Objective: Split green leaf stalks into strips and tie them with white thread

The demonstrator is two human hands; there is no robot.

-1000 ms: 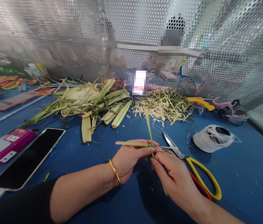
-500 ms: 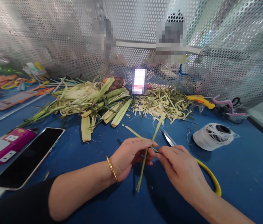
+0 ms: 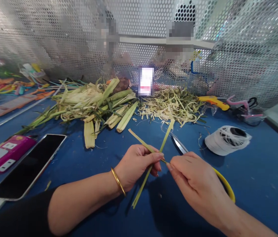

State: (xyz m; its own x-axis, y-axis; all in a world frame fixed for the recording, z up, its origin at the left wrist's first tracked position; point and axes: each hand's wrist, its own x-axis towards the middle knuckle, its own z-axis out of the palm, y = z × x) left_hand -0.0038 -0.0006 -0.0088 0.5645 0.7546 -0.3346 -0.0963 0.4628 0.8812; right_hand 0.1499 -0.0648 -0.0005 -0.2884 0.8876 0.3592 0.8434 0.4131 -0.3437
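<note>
Between thumb and fingers, my left hand (image 3: 145, 161) pinches two crossed strips of green plant leaf (image 3: 166, 138) at their crossing. One strip runs from upper right down to a split lower end on the left; the other slants from upper left toward my right hand (image 3: 195, 177). That hand is closed on the slanting strip's right end, its fingertips close to the left thumb. Scissors with a yellow handle (image 3: 224, 182) lie beneath my right hand, which hides their middle; their blades (image 3: 178, 144) point away from me.
A heap of long leaf stalks (image 3: 87, 102) and a pile of shredded strips (image 3: 173, 107) lie at the back. White thread spool (image 3: 217, 143) stands right, a phone (image 3: 27, 168) and magenta power strip (image 3: 17, 148) left. A perforated metal screen (image 3: 67, 42) closes the far side.
The crossed strips have turned in my left hand, the lower end swinging left. My right hand has shifted its pinch from the lower strip to the other strip's right end, covering the scissors' pivot.
</note>
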